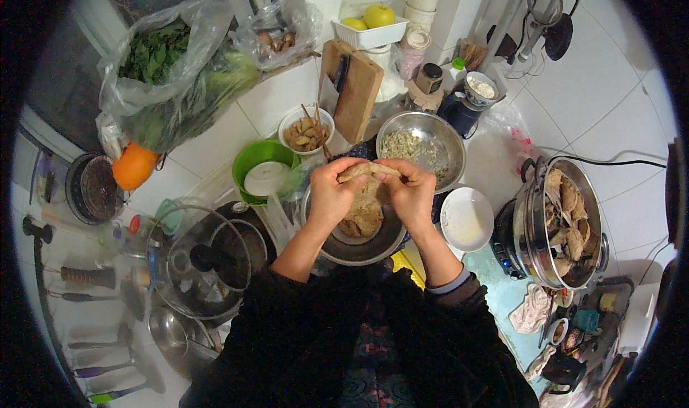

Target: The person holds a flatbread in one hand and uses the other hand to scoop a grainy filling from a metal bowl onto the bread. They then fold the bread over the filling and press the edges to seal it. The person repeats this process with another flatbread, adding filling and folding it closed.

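Observation:
Both hands pinch the edges of a flattened piece of brownish dough [369, 170], holding it above a metal bowl [357, 256]. My left hand [331, 196] grips its left end, and my right hand [414, 198] its right end, thumbs pressed on top. More brown dough [362, 218] lies in the bowl, partly hidden by the hands. Behind my right hand stands a steel bowl [457, 139] with chopped pale-green bits [403, 145] in it. A white bowl [484, 205] with a little yellowish liquid sits to the right of that hand.
At right, a steamer pot [535, 221] holds brown dough pieces [570, 207]. Left of the hands are a green basin [242, 165] and a white bowl of brown lumps with chopsticks [305, 134]. A glass lid [172, 257] and cutting board [362, 96] stand nearby; bagged greens [194, 99] hang upper left.

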`<state>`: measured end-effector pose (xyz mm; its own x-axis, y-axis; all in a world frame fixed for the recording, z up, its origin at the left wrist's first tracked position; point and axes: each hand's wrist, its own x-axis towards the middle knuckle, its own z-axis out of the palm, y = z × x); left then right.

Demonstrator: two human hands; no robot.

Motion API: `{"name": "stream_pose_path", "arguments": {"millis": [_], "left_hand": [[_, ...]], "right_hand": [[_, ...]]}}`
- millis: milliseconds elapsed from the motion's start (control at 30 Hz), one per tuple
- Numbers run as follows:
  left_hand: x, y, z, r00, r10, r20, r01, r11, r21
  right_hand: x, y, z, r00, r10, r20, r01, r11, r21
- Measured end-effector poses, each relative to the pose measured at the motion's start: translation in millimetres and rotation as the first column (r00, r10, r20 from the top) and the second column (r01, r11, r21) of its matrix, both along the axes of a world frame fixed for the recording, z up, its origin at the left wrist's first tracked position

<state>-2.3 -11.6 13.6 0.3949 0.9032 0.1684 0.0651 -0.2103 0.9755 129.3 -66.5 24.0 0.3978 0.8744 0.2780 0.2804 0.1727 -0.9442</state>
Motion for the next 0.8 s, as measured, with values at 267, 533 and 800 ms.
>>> {"name": "stream_pose_path", "arguments": {"millis": [267,533,800], "left_hand": [[-24,0,20,0.853,-0.351,0.386,0.420,0.901,-0.108],[-24,-7,20,0.788,-0.320,0.525,0.496,0.836,-0.236],[-8,-8,6,0.976,-0.147,0.162,0.169,0.977,-0.129]], "right_hand": [[7,-4,16,0.971,0.240,0.013,-0.240,0.963,0.121],[8,-6,18,0.982,0.166,0.094,-0.174,0.980,0.095],[6,-8,12,0.981,0.132,0.138,-0.126,0.991,-0.054]]}}
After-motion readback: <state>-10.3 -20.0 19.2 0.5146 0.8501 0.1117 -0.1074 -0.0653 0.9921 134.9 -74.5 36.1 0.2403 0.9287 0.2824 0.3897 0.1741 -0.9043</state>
